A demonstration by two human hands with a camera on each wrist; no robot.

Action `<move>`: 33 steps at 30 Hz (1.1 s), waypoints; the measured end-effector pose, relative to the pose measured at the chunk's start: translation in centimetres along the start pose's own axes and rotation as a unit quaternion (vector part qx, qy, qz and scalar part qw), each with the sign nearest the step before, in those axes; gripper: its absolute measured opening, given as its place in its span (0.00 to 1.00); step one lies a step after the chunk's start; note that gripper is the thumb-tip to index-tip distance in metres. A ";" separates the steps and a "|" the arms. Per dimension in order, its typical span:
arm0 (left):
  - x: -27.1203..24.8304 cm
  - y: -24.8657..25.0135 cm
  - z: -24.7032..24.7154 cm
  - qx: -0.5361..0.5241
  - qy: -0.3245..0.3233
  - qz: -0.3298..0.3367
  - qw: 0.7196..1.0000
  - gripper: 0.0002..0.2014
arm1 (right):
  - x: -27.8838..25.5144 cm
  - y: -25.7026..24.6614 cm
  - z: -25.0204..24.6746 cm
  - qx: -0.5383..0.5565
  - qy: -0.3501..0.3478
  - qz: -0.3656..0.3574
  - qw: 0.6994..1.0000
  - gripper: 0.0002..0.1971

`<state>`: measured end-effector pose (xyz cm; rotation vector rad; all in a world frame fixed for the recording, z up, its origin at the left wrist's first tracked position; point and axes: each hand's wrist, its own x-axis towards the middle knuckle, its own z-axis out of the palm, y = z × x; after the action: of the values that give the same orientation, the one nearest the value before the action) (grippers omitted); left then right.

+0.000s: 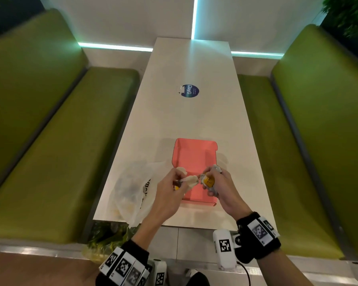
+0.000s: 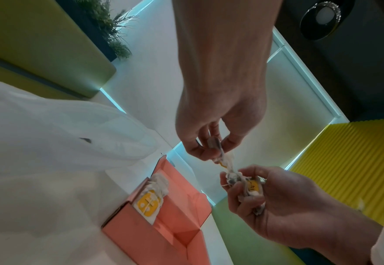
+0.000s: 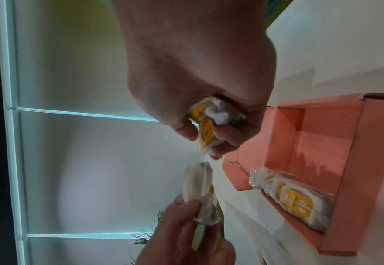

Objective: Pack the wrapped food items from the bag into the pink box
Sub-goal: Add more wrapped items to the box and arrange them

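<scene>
Trouble could come if the left hand (image 1: 170,189) and right hand (image 1: 219,187), each curled tight round a white paper-wrapped snack with a yellow label (image 1: 208,180), tug apart over the open pink cardboard box (image 1: 194,153) and one drops toward the thin white plastic bag (image 1: 130,188) at 9 o'clock on the counter (image 1: 186,112).

Materials and finishes seen

The pink box (image 1: 194,155) looks matt cardboard, the bag (image 1: 130,188) thin translucent plastic, the wrapped items (image 3: 293,199) crinkled glossy film, the table (image 1: 190,112) smooth.
</scene>
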<state>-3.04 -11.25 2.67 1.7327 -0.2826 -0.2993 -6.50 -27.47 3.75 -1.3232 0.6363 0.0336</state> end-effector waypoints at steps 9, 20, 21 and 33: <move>0.9 0.2 0.1 0.217 -0.114 0.103 0.964 0.14 | 0.4 0.9 1.2 0.034 -0.036 0.063 0.997 0.04; 2.3 0.8 0.4 0.373 0.014 0.223 0.901 0.04 | 1.0 1.2 0.8 0.106 -0.008 0.082 0.991 0.02; 2.5 0.8 0.5 0.375 0.019 0.226 0.899 0.05 | 1.1 1.2 0.8 0.105 0.000 0.086 0.991 0.03; 2.6 1.1 -0.5 0.083 0.086 0.107 0.987 0.07 | 2.0 1.5 0.0 0.042 0.063 0.050 0.996 0.08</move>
<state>-0.42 -11.88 3.78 1.8609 -0.3726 0.0317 -5.36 -27.78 1.54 -1.2179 0.8036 0.0041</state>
